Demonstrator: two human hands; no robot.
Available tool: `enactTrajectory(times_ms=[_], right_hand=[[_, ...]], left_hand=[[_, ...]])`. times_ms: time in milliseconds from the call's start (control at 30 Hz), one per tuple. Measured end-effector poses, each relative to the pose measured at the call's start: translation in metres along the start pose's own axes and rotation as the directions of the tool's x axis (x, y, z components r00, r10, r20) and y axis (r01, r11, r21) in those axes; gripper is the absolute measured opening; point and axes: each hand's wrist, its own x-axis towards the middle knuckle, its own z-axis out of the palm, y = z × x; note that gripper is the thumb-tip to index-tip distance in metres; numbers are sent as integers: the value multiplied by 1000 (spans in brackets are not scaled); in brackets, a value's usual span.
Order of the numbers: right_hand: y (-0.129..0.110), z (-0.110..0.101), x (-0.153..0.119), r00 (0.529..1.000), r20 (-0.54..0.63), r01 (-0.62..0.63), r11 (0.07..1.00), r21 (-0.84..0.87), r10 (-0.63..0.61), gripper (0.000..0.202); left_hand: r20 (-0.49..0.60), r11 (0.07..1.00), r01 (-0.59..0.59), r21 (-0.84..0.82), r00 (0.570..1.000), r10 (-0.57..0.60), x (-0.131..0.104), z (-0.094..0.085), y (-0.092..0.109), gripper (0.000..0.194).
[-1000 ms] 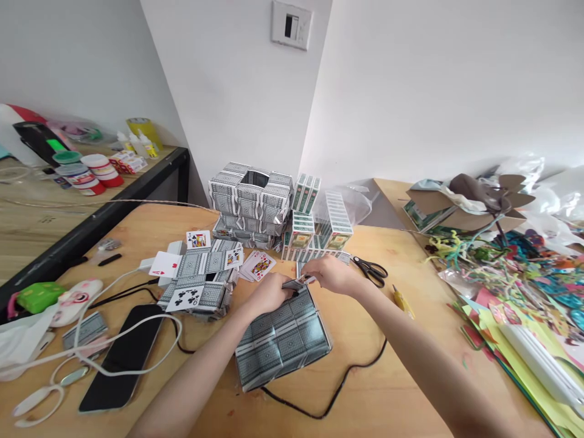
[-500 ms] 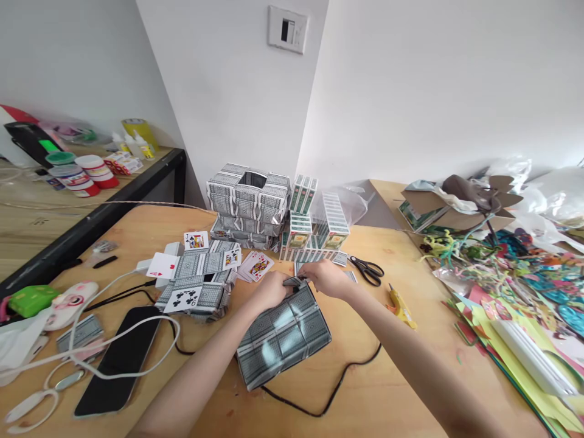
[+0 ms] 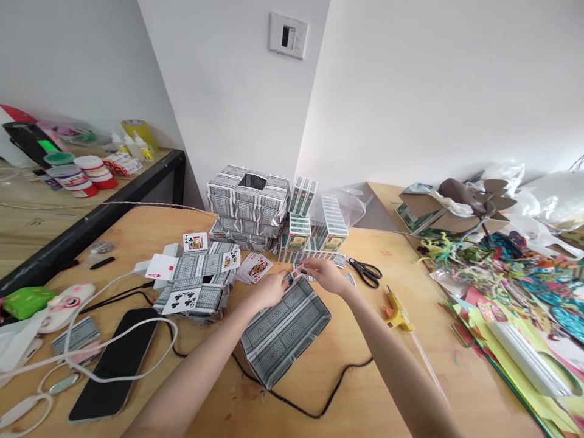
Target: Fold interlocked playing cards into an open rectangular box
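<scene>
A box made of grey-backed playing cards (image 3: 287, 328) is tilted over the middle of the wooden table. My left hand (image 3: 272, 289) is closed on the far left edge of this box. Fingers of my right hand (image 3: 325, 275) pinch at the same far edge, close to the left fingertips; a small pale bit of card shows between the two hands. Fingertip details are partly hidden. To the left lies another card construction (image 3: 201, 274), with loose face-up cards on it. A fan of playing cards (image 3: 255, 267) rests just beyond my left hand.
Stacked card boxes (image 3: 249, 204) and piled card packs (image 3: 331, 225) stand at the wall. Black scissors (image 3: 366, 272) and a yellow glue gun (image 3: 398, 311) lie right. A phone (image 3: 116, 362), white cable (image 3: 123, 378) and black cord (image 3: 328, 404) occupy the front and left. Coloured paper (image 3: 511, 359) covers the right side.
The card box has turned and tilted slightly, its shiny glare gone. Both hands stay at its far edge, the right fingers shifting a little left. The view has moved slightly.
</scene>
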Motion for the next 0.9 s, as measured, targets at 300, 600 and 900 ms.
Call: enactTrajectory(times_ms=[300,600,900], right_hand=[[-32,39,-21,898,-440,-23,995,-93,-21,25],[-41,54,-24,826,-514,-153,970,189,230,24],[-7,9,-4,944,-66,-234,798,555,322,22]], left_hand=[[-22,993,26,118,999,-24,8,8,-4,27],[-123,999,-3,53,992,9,4,6,-6,27],[-114,998,-57,-29,992,54,-15,-6,7,24]])
